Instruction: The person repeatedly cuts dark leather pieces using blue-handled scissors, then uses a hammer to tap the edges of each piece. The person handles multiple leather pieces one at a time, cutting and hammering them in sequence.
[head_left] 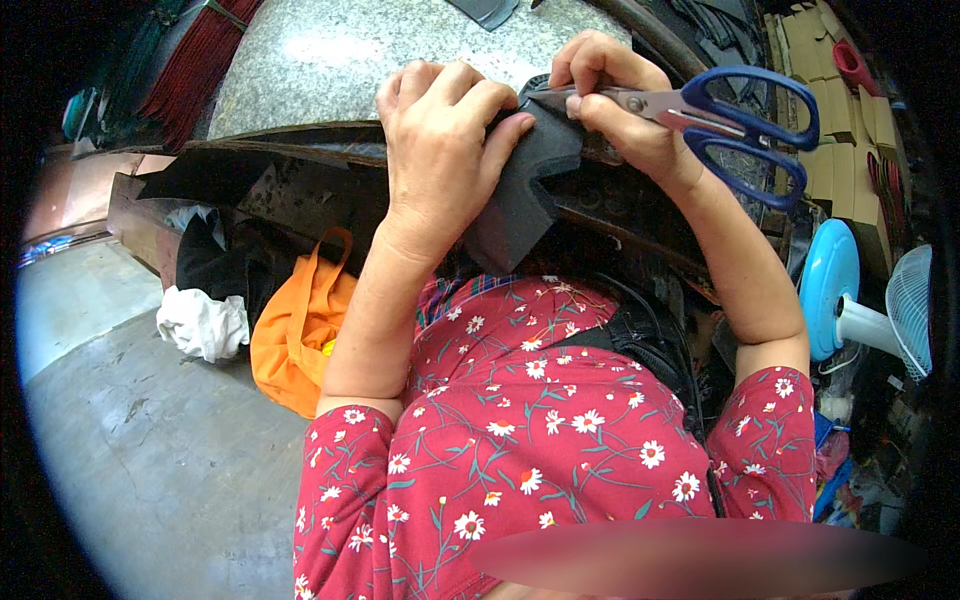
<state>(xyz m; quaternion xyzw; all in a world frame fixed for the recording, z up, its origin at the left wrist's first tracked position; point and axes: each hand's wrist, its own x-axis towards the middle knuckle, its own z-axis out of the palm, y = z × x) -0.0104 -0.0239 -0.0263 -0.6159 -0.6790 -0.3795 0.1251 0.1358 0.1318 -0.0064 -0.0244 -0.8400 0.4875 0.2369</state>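
Note:
A dark grey, notched sheet piece [515, 215] hangs over the front edge of the speckled tabletop [340, 70]. My left hand [445, 135] pinches its upper part between thumb and fingers. Close by on the right, my right hand [625, 100] is closed around the blades of a pair of scissors [665, 105], near their tips. The blue handles stick out to the right, past my wrist. The blade tips meet the upper edge of the dark piece. My fingers partly cover that spot, so I cannot tell whether they cut into it.
Dark red cords [195, 75] lie in a bundle at the far left. An orange bag [295, 330] and a crumpled white cloth [203, 323] sit below the table at left. To the right stand a blue and white fan [832, 290] and stacked beige pieces [845, 150].

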